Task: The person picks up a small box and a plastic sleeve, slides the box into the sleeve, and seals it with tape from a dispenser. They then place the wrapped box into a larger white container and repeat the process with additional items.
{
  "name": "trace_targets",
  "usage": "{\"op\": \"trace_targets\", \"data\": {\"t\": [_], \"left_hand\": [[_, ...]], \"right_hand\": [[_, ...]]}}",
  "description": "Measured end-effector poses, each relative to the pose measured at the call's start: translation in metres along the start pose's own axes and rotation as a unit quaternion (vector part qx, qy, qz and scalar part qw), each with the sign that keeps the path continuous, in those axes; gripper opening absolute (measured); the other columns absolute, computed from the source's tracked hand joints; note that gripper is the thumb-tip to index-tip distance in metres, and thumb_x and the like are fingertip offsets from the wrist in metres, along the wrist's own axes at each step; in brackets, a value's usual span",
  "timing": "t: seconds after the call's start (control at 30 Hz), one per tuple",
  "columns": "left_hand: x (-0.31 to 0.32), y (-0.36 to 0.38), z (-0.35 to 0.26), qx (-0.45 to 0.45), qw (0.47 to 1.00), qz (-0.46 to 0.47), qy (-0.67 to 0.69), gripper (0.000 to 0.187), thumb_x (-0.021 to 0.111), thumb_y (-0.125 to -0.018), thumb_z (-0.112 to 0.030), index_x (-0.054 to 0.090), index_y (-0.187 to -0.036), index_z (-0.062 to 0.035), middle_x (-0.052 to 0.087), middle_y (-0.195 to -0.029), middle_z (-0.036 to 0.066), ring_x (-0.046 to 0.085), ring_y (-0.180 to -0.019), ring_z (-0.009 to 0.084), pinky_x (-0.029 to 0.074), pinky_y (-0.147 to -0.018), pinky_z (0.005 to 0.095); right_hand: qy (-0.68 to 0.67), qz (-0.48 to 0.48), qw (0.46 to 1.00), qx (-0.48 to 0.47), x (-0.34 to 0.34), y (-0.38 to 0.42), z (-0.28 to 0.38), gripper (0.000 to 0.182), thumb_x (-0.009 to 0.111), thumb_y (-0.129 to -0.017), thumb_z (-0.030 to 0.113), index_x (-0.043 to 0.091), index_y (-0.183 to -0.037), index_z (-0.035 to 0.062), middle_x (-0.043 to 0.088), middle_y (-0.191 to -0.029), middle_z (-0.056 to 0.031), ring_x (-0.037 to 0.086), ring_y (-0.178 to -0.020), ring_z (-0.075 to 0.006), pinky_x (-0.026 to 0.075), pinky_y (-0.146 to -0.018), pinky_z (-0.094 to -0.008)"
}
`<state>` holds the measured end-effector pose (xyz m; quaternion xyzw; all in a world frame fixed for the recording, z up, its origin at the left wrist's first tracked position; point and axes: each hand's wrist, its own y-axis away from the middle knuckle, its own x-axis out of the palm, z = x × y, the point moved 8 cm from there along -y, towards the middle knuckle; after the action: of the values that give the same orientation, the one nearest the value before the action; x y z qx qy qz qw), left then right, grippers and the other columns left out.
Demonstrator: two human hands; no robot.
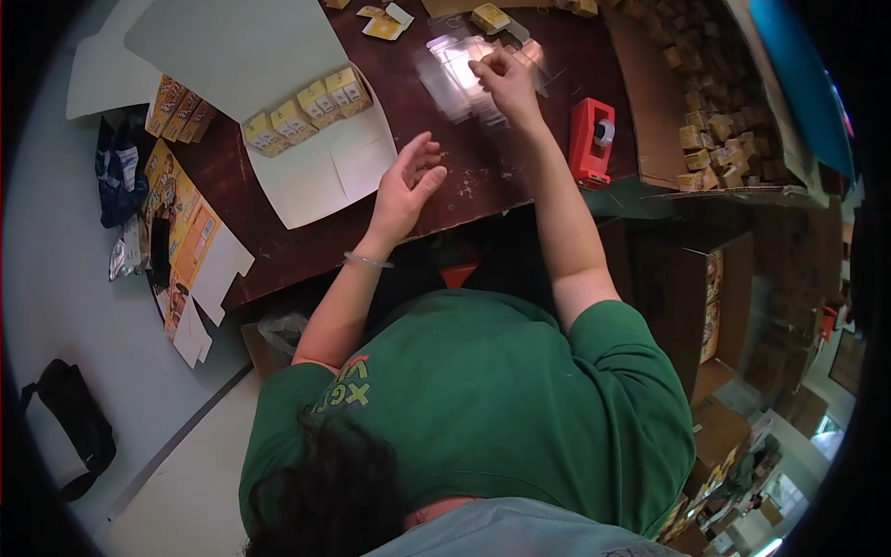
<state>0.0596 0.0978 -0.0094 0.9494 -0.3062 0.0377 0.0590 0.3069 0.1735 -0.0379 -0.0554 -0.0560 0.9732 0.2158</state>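
Right now, two bare hands work over a dark brown wooden worktop (483, 176).

Right hand (501, 76) has its grip pinched on a clear crinkled plastic sheet (455, 74) lying on the worktop; a red tape dispenser (591, 141) stands just right of that grip. Left hand (406, 186) hovers released, fingers spread, beside a white cardboard sheet (325, 172) carrying small yellow boxes (306, 107).

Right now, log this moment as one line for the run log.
left hand: open, above table | right hand: pinching clear plastic packaging | red tape dispenser: beside right forearm
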Motion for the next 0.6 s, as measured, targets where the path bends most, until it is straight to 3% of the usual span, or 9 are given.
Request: {"op": "trace_targets", "data": {"t": [0.07,0.1,0.17,0.23,0.3,0.37,0.43,0.53,0.6], "left_hand": [[0.003,-0.011,0.008,-0.075,0.976,0.037,0.199,0.071,0.052,-0.100,-0.025,0.016,-0.155,0.0007,0.035,-0.153,0.016,0.036,-0.141,0.0246,0.029,-0.115,0.0392],[0.009,-0.011,0.006,-0.075,0.967,0.064,0.233,0.070,0.052,-0.098,-0.019,0.017,-0.155,0.0009,0.035,-0.154,0.016,0.035,-0.142,0.0246,0.028,-0.116,0.0397],[0.018,-0.014,0.001,-0.069,0.945,0.123,0.296,0.070,0.050,-0.093,-0.009,0.019,-0.155,0.0013,0.033,-0.155,0.016,0.033,-0.143,0.0245,0.026,-0.117,0.0406],[0.029,-0.008,-0.007,-0.067,0.942,0.190,0.268,0.081,0.045,-0.079,0.003,0.020,-0.155,-0.0007,0.032,-0.156,0.015,0.032,-0.144,0.0236,0.024,-0.119,0.0413],[0.038,0.007,-0.005,-0.080,0.939,0.258,0.213,0.082,0.047,-0.075,0.002,0.025,-0.154,-0.0024,0.037,-0.152,0.013,0.033,-0.144,0.0234,0.028,-0.119,0.0417],[0.035,0.032,0.015,-0.218,0.900,0.261,0.272,0.081,0.053,-0.076,-0.002,0.028,-0.152,-0.0028,0.042,-0.147,0.012,0.039,-0.140,0.0231,0.030,-0.118,0.0415],[0.030,0.032,0.025,-0.180,0.910,0.271,0.257,0.081,0.059,-0.077,-0.007,0.029,-0.152,-0.0034,0.048,-0.141,0.012,0.049,-0.131,0.0227,0.034,-0.114,0.0400],[0.027,0.040,0.026,-0.192,0.912,0.283,0.228,0.081,0.061,-0.079,-0.007,0.028,-0.152,-0.0026,0.049,-0.139,0.012,0.052,-0.125,0.0236,0.038,-0.110,0.0394],[0.027,0.045,0.028,-0.203,0.916,0.276,0.208,0.079,0.060,-0.080,-0.007,0.028,-0.152,-0.0026,0.050,-0.137,0.013,0.055,-0.123,0.0252,0.039,-0.109,0.0401]], "right_hand": [[-0.136,0.147,0.965,0.166,0.033,0.068,0.048,0.016,0.073,-0.089,0.017,0.065,-0.090,0.0037,0.065,-0.078,0.0012,0.058,-0.070,-0.0067,0.045,-0.060,-0.0230],[-0.220,0.189,0.942,0.167,0.058,0.099,0.043,0.016,0.072,-0.089,0.016,0.064,-0.095,0.0037,0.064,-0.079,0.0023,0.059,-0.072,-0.0052,0.046,-0.062,-0.0223],[0.058,0.129,0.990,0.012,0.054,0.132,0.061,0.026,0.074,-0.085,0.015,0.063,-0.106,0.0051,0.066,-0.094,-0.0077,0.065,-0.085,-0.0201,0.050,-0.078,-0.0324],[0.365,-0.047,0.887,-0.278,0.035,0.152,0.134,0.044,0.075,-0.080,0.016,0.060,-0.120,0.0076,0.060,-0.117,-0.0121,0.058,-0.109,-0.0288,0.043,-0.096,-0.0425],[0.377,0.108,0.867,-0.306,0.044,0.161,0.130,0.057,0.075,-0.077,0.017,0.056,-0.130,0.0104,0.054,-0.130,-0.0099,0.049,-0.122,-0.0281,0.034,-0.104,-0.0459],[0.348,0.190,0.883,-0.251,0.044,0.170,0.112,0.053,0.076,-0.077,0.015,0.057,-0.126,0.0094,0.057,-0.122,-0.0099,0.053,-0.112,-0.0286,0.038,-0.099,-0.0437],[0.256,0.264,0.909,-0.196,0.042,0.174,0.096,0.047,0.079,-0.075,0.015,0.061,-0.118,0.0086,0.059,-0.115,-0.0108,0.055,-0.105,-0.0297,0.041,-0.095,-0.0422],[0.249,0.112,0.937,-0.216,0.031,0.170,0.122,0.043,0.080,-0.074,0.015,0.063,-0.112,0.0086,0.059,-0.110,-0.0111,0.056,-0.103,-0.0303,0.042,-0.092,-0.0407],[0.237,0.164,0.937,-0.199,0.035,0.166,0.111,0.041,0.081,-0.073,0.013,0.064,-0.110,0.0083,0.059,-0.110,-0.0113,0.056,-0.103,-0.0315,0.046,-0.087,-0.0402]]}}
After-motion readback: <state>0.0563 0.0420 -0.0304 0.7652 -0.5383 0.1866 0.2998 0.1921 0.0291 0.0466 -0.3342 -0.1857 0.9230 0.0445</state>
